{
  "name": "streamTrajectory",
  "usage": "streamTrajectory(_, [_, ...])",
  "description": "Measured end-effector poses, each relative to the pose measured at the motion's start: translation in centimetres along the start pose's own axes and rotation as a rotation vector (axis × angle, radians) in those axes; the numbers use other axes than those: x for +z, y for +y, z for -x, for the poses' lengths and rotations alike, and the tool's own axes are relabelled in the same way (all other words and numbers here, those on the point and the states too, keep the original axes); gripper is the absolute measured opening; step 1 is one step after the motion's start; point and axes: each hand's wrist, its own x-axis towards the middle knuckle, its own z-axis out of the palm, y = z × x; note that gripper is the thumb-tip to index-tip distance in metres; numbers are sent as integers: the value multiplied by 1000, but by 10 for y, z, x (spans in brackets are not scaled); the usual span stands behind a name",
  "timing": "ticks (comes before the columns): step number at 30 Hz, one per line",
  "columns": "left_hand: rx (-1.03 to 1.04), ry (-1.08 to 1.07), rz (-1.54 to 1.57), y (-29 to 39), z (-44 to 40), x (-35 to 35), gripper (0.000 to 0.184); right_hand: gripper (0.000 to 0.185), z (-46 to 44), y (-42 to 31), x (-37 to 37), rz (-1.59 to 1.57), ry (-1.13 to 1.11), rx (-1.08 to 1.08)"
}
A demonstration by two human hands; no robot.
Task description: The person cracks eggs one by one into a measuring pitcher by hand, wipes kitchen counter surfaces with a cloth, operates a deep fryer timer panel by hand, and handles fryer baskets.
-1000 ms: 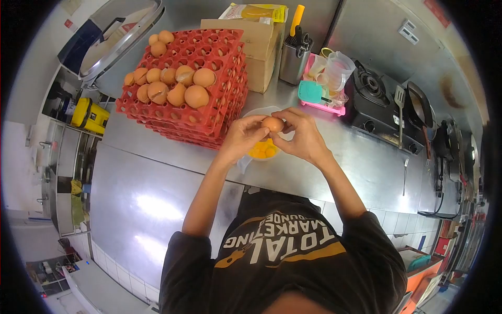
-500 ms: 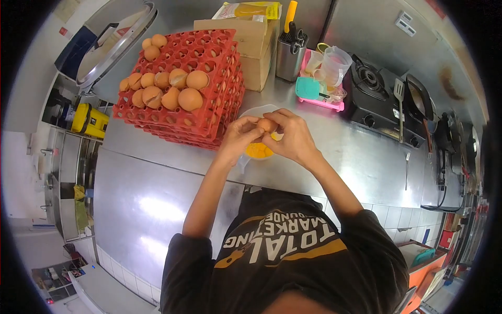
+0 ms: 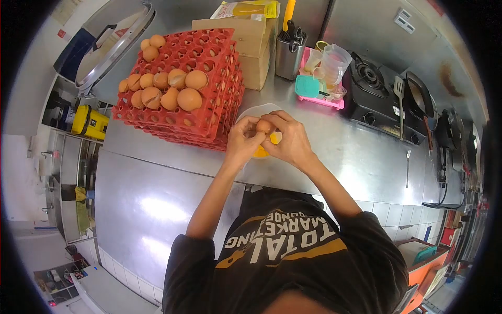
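A brown egg (image 3: pixel 265 126) is gripped between the fingers of both hands. My left hand (image 3: pixel 243 137) closes on its left side, and my right hand (image 3: pixel 287 135) closes on its right. Below them stands a pale bowl (image 3: pixel 253 111) with yellow egg (image 3: pixel 261 152) in it, partly covered by my hands. To the left rises a stack of red egg trays (image 3: pixel 172 123); on top lie whole eggs (image 3: pixel 196 80) and some cracked shells (image 3: pixel 151 97). Whether the held egg is cracked cannot be made out.
Behind the trays stands a cardboard box (image 3: pixel 253 52), with a knife holder (image 3: pixel 289 55) beside it. A pink basket (image 3: pixel 320 100) with plastic cups sits left of the black gas stove (image 3: pixel 369 102). A fork (image 3: pixel 408 168) lies on the steel counter (image 3: pixel 361 162) at the right.
Both hands stay on the egg above the bowl. They have shifted only slightly, and the fingers now cover more of the yellow egg in the bowl.
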Motion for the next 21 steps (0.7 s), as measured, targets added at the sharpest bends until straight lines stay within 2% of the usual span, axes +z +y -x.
streamTrajectory(9, [92,0,-95,-10,1,-7,33,37,3,6,-7,-45,4,-42])
streamTrajectory(11, [226,-38,-228,-4,3,-12,39,41,3,7,-18,8,-55,-135])
streamTrajectory(12, [224,-34,-226,-1,3,-15,39,41,4,8,-23,8,-60,-136])
streamTrajectory(14, [431,-62,-396,8,3,-21,43,45,5,8,-30,57,-140,-140])
streamTrajectory(15, [429,-60,-394,11,3,-22,43,45,5,8,-32,57,-143,-140])
streamTrajectory(17, [552,-68,-530,17,3,-24,45,46,4,7,-35,35,-143,-147])
streamTrajectory(21, [493,-44,-428,33,10,-16,45,48,-3,-3,-36,-24,-84,-183])
